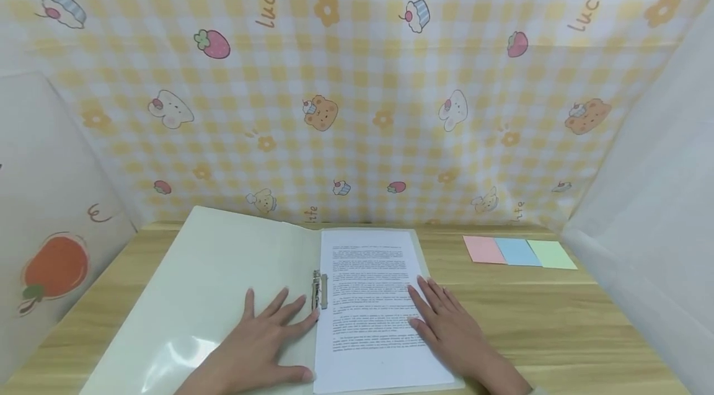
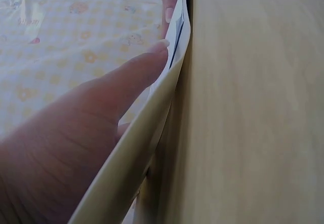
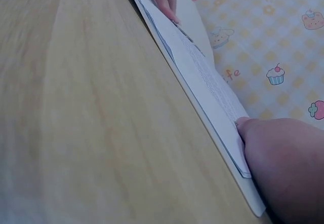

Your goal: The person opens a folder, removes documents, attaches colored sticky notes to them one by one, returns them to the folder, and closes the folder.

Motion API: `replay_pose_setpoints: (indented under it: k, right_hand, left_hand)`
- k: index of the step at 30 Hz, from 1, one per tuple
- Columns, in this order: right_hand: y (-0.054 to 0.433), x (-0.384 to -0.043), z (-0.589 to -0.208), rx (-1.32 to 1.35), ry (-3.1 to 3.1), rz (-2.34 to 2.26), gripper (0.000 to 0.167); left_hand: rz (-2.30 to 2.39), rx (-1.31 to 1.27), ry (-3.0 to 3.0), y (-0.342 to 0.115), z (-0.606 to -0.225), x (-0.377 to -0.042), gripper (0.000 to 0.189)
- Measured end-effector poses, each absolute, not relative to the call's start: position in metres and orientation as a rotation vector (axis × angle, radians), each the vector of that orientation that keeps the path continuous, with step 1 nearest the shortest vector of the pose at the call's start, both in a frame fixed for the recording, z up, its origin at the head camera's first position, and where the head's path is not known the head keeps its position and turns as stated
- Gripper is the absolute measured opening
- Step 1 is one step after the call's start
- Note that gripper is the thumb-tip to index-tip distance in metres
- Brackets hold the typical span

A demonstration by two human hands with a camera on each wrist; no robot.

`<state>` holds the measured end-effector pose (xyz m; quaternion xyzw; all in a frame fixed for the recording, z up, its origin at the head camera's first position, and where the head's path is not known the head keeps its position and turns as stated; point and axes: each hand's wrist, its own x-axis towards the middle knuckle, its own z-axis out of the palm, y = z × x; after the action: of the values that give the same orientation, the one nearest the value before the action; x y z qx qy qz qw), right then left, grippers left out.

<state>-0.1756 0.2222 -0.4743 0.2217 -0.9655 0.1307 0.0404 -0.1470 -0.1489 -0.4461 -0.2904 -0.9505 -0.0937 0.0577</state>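
Both rests left hand, splayed and empty, on open folder, eight o'clock from clip, and lays right hand, empty, fingers straight, at three o'clock on printed sheets.

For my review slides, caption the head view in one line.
Left hand on an open folder, right hand on its printed page, with pink, blue and green papers lying beside.

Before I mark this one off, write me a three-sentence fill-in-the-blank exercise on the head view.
1. The left hand lies over the open folder, whose metal clip sits at the ____ side of the printed page.
2. The right hand lies across the page's ____ edge.
3. A pink note and a green note flank the ____ note.
Missing words: left; right; blue.
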Motion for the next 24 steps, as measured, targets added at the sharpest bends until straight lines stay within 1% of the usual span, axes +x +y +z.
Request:
replay_pose_setpoints:
  k: [4,12,19,24]
  right_hand:
    - [0.221,-0.175,-0.474,0.686,-2.954,0.412,0.059]
    - [0.222,-0.173,-0.473,0.682,-2.935,0.398,0.058]
    - [0.223,-0.173,-0.478,0.693,-2.917,0.382,0.058]
    - [0.224,-0.175,-0.478,0.689,-2.903,0.383,0.058]
  left_hand:
    - [-0.256,-0.879,-2.883,-0.148,-0.444,-0.146,0.086]
    - [-0.399,-0.877,-2.916,-0.151,-0.437,-0.146,0.088]
    - [-0.430,-0.795,-2.947,-0.154,-0.434,-0.145,0.101]
    - [-0.447,-0.737,-3.028,-0.154,-0.430,-0.149,0.103]
